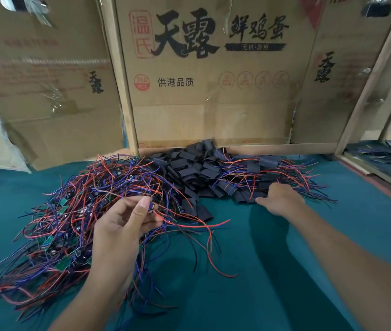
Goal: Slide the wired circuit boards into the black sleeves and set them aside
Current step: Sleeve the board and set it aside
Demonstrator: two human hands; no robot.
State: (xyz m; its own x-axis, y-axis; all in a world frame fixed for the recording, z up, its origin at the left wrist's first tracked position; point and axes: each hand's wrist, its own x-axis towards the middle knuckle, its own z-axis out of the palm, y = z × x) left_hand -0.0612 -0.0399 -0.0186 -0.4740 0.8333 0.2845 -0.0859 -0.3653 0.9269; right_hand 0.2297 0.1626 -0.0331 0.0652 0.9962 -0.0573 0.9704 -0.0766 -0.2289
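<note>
A tangled heap of wired circuit boards [75,211], small green boards with red, blue and black wires, lies on the left of the green table. My left hand [123,220] pinches one wired board [152,208] between thumb and fingers above the heap; its red and black wires trail to the right. A pile of flat black sleeves [197,170] sits at the back centre. My right hand [280,199] reaches palm down into the near edge of that pile, its fingers on a sleeve [249,198]. Whether it holds the sleeve is hidden.
Sleeved boards with wires sticking out [285,170] lie to the right of the sleeve pile. Printed cardboard boxes [213,80] in a wooden frame wall off the back. Green table cloth [249,283] covers the surface. More wires lie on a neighbouring bench [385,154] at far right.
</note>
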